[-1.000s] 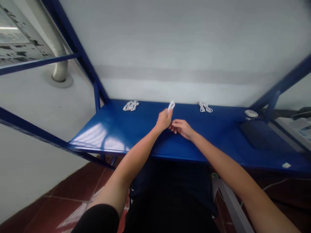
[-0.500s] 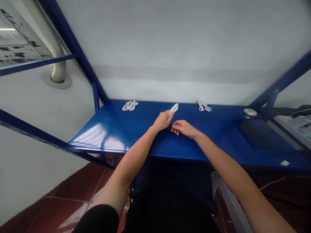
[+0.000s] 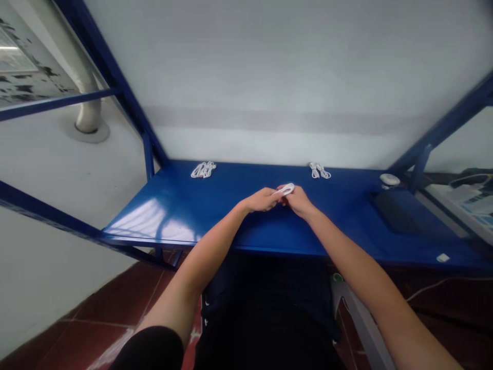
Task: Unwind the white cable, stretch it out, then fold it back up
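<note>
Over the middle of a blue metal shelf (image 3: 173, 205), my left hand (image 3: 262, 199) and my right hand (image 3: 298, 200) meet around a small coiled white cable (image 3: 287, 190). Both hands are closed in a pinch on it, left from the left side, right from the right. The coil lies nearly flat just above the shelf surface. Two more coiled white cables rest by the back edge: one at the far left (image 3: 203, 169), one to the right (image 3: 319, 170).
A small round white object (image 3: 390, 179) and a dark flat pad (image 3: 396, 205) lie at the shelf's right end, with a little white piece (image 3: 442, 257) near the front edge. Blue frame posts (image 3: 115, 87) rise on both sides. A white wall stands behind.
My left hand lowered the coil from upright to nearly flat and carried it right. My right hand rose from the shelf and took hold of the coil's other side.
</note>
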The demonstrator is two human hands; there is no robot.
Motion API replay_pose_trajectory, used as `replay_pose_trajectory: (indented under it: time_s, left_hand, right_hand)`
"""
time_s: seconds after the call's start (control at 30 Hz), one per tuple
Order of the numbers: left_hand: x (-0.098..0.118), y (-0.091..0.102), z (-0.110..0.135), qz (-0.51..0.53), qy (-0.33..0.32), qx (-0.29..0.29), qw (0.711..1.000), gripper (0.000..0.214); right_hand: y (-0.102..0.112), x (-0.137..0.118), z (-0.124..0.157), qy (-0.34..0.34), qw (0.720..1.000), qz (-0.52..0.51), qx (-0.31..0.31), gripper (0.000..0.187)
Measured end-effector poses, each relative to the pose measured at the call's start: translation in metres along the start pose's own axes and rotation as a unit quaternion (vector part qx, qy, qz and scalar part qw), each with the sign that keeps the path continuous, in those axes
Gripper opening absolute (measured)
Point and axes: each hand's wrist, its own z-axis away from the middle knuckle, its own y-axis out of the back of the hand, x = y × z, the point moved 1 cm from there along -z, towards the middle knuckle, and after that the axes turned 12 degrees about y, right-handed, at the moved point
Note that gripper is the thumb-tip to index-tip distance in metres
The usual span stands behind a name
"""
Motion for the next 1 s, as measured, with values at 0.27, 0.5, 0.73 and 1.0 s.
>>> replay_pose_trajectory:
  time_s: [0.27,0.5,0.73,1.0]
  left_hand:
    - [-0.003,0.011,-0.003,-0.122,-0.048,0.121,0.984,0.04]
    - [-0.001,0.002,0.002,-0.368,-0.027,0.228,0.901,0.033]
    - [0.0,-0.005,-0.002,-0.514,0.019,0.245,0.822,0.033]
    - [-0.003,-0.01,-0.006,-0.541,0.04,0.24,0.805,0.031]
  right_hand:
    - [-0.002,-0.007,0.003,0.011,0.998,-0.03,-0.05,0.022]
    - [-0.002,-0.003,0.001,0.002,0.998,-0.058,-0.036,0.022]
    - [-0.004,-0.002,0.001,-0.045,0.997,-0.064,-0.021,0.02]
    - [-0.001,-0.004,0.002,-0.079,0.994,-0.073,-0.03,0.029]
